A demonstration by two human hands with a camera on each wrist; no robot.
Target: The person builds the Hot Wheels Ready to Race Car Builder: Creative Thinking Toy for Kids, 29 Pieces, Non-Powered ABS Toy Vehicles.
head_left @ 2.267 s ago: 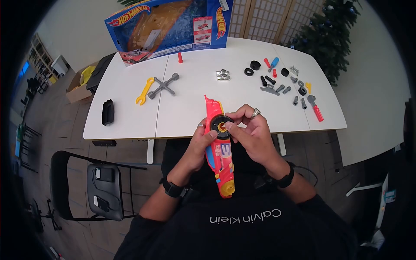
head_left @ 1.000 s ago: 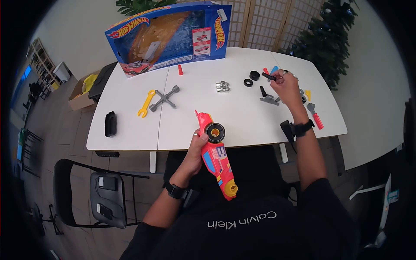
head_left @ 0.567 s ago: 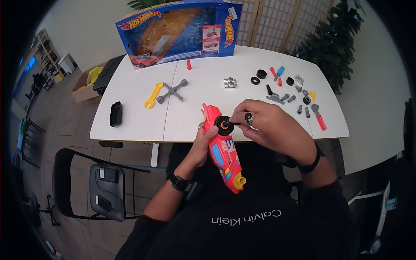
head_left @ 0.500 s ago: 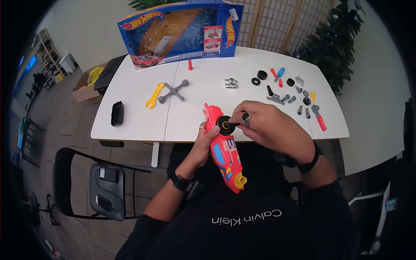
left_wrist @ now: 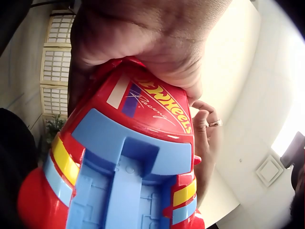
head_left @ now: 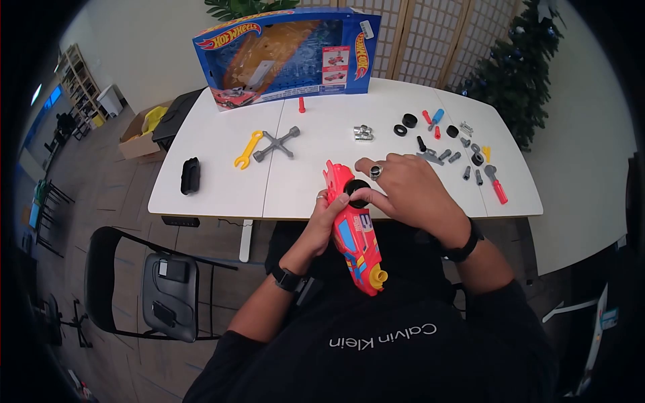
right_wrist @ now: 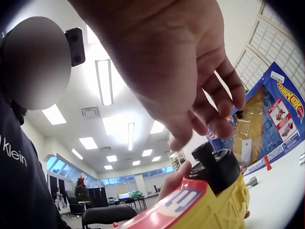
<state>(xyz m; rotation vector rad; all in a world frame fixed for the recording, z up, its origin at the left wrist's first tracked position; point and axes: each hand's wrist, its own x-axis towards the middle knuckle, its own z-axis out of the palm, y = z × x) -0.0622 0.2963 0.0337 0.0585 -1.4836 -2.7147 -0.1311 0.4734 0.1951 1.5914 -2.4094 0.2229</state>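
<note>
Left grip (head_left: 321, 225) clasps a red toy car (head_left: 360, 250).
Its black wheel (head_left: 357, 187) lies beside the thumb; right grip (head_left: 416, 195), released, hovers just above.

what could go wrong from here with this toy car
The black bolt sticks up from the wheel, with no fingers gripping it, so a tilt might tip it out if it isn't well seated.

The left hand grips the red car partly past the table's near edge; a slip while the right hand works could drop it.
</note>
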